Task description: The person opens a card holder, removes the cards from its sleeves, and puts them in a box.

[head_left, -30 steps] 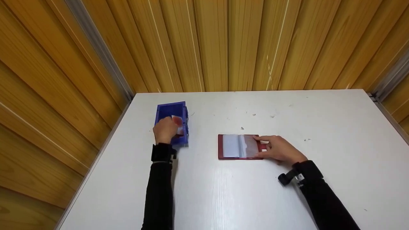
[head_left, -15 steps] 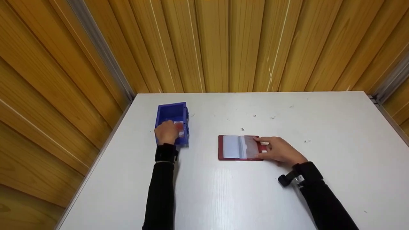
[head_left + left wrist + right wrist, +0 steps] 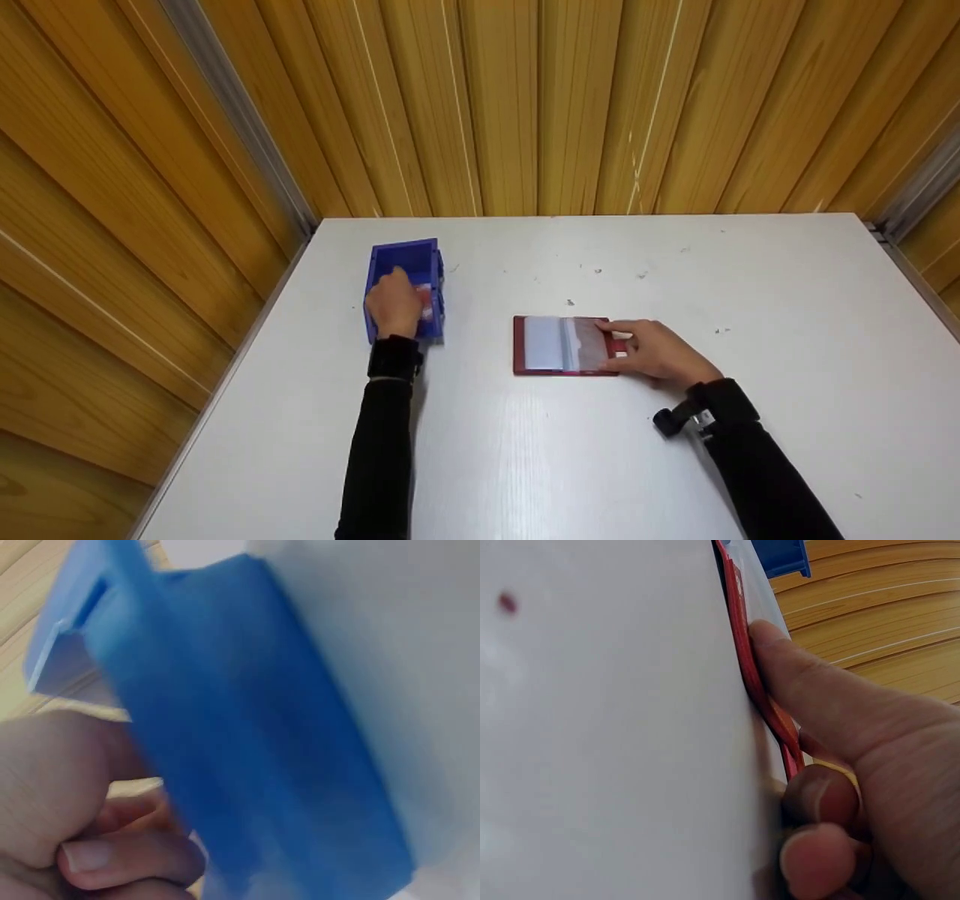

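Note:
My left hand [image 3: 395, 304] reaches down into a blue plastic bin [image 3: 405, 244], its fingers curled in the left wrist view. Beside it in the bin shows a red-and-white card [image 3: 425, 300], mostly hidden; I cannot tell whether the fingers hold it. The bin's wall [image 3: 247, 727] fills the middle of the left wrist view. My right hand [image 3: 656, 351] pinches the right edge of a red card holder [image 3: 519, 346], thumb on top. The holder lies open flat, showing clear plastic sleeves [image 3: 544, 343]. Its red edge [image 3: 742, 652] runs along the thumb in the right wrist view.
Both things stand on a white table [image 3: 495, 450] with a few small dark marks. Wood-look panels [image 3: 495, 105] rise behind the table and at its left. Each wrist wears a black strap; a small camera [image 3: 667, 422] sticks out from the right one.
The red-and-white card, tilted up beside my left hand earlier, now sits lower in the bin. My left hand has shifted slightly right. My right hand and the card holder stay put.

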Motion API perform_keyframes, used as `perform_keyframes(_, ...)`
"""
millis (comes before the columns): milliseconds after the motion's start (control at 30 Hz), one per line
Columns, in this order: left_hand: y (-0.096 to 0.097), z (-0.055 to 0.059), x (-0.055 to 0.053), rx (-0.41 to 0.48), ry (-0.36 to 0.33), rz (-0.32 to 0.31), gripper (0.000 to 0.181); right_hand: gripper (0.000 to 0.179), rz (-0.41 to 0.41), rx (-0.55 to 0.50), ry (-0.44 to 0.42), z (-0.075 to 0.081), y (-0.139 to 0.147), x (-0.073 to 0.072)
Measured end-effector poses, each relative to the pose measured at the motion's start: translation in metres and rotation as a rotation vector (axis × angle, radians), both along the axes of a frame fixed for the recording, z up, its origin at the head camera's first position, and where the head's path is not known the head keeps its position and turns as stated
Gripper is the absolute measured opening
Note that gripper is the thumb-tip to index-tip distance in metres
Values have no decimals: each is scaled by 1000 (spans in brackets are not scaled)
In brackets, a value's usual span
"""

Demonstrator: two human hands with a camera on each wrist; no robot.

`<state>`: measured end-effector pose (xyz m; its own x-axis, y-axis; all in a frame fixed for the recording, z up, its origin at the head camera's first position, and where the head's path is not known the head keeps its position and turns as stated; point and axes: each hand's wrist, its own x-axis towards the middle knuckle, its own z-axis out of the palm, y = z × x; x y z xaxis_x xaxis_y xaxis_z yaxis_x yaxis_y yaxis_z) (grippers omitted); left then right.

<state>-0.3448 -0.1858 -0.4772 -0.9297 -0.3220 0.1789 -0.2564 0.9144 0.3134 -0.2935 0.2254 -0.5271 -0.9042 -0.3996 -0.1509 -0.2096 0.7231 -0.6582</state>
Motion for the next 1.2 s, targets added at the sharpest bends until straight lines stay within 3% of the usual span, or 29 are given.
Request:
perform_keyframes(100,7,13,-1,57,165,7,32,85,-2,-1,13,1,1,0)
perform_keyframes(167,16,20,0,96,270,-41,26,84,3,2,35,2,2,0)
perform_keyframes(233,31,23,1,132,337,-164,18,83,5,6,54,1,2,1)
perform_keyframes(267,40,23,2,130,346,-258,16,83,9,5,61,1,2,1)
perform_keyframes(333,60,19,6,115,305,-474,15,83,9,6,51,0,2,1)
perform_keyframes(433,88,9,14,78,140,-796,19,84,6,-5,36,0,2,0)
perform_keyframes(500,102,2,19,48,28,-939,21,85,4,-7,38,1,2,-1)
perform_keyframes(567,113,-5,23,29,-70,-1025,20,85,7,-10,44,2,2,-2)
perform_keyframes(667,120,-14,27,1,-160,-1082,18,85,3,0,40,3,2,-2)
perform_keyframes(767,122,-19,29,-4,-210,-1093,16,85,7,5,32,3,1,-2)
perform_keyframes(1000,121,-19,32,34,-270,-1068,17,83,19,-28,9,1,2,-1)
perform_keyframes(1200,119,-21,33,27,-272,-1078,18,80,14,-74,1,-3,3,-1)
